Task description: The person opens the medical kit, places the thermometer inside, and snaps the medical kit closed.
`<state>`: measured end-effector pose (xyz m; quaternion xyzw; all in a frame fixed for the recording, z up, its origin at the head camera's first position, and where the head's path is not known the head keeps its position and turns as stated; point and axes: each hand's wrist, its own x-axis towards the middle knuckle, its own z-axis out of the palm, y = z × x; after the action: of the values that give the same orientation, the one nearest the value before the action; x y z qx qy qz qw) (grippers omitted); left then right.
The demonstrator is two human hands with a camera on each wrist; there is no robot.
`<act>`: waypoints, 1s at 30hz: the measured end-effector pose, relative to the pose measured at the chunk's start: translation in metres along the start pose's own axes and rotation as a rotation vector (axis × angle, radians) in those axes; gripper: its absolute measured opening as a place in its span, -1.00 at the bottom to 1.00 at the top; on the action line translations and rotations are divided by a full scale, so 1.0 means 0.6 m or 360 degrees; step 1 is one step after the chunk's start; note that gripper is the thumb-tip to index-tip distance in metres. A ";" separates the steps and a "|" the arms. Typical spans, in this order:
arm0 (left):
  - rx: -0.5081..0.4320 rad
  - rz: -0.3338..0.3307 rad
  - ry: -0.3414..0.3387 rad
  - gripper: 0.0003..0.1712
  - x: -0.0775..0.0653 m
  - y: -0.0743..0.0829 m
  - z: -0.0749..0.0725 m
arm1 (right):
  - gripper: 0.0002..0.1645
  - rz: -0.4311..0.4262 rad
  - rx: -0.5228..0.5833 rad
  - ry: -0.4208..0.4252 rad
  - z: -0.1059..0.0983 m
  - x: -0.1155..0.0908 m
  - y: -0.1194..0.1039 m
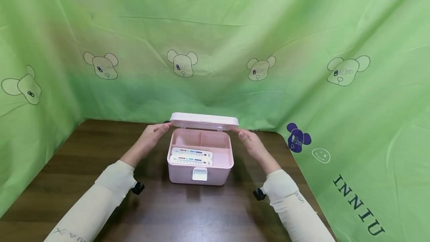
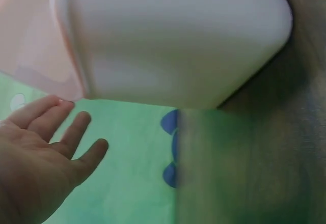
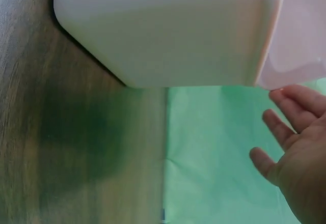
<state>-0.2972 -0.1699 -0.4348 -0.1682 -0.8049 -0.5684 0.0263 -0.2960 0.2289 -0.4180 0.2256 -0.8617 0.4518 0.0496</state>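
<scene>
A pink storage box (image 1: 181,176) stands on the table with its pale lid (image 1: 204,118) raised and tilted at the back. Two slim white pieces with small coloured print (image 1: 190,160) lie side by side in the front compartment; what they are, I cannot tell. Behind them are two compartments split by a divider. My left hand (image 1: 152,136) touches the lid's left end with extended fingers. At the lid's right end, the fingertips of my right hand (image 1: 252,144) touch it, fingers also extended. Both wrist views show the loosely spread fingers of the left hand (image 2: 46,152) and right hand (image 3: 300,137) beside the lid's edge.
A white latch (image 1: 199,174) is on the box's front. The dark wooden table (image 1: 161,216) extends around the box. Green cloth (image 1: 215,18) with printed bear heads hangs behind and on both sides, close to the table's edges.
</scene>
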 end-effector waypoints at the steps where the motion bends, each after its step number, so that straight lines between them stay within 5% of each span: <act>1: 0.0026 -0.0008 0.0003 -0.27 0.000 0.002 0.000 | -0.15 0.0035 0.0004 -0.0014 -0.002 -0.002 -0.004; 8: 0.0059 -0.0110 -0.0088 -0.24 -0.001 0.014 0.000 | 0.02 0.0172 -0.0104 -0.0089 -0.006 -0.012 -0.023; 22: 0.0055 -0.0149 -0.0286 -0.25 -0.022 0.026 -0.022 | -0.39 0.0183 -0.0104 -0.0253 -0.019 -0.016 -0.043; 30: 0.0115 -0.0158 -0.0237 -0.21 -0.049 0.049 -0.014 | -0.39 0.0199 -0.0221 -0.0143 -0.017 -0.035 -0.061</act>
<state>-0.2621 -0.1760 -0.4121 -0.1690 -0.8321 -0.5254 -0.0557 -0.2626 0.2262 -0.3903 0.1875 -0.9047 0.3826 -0.0020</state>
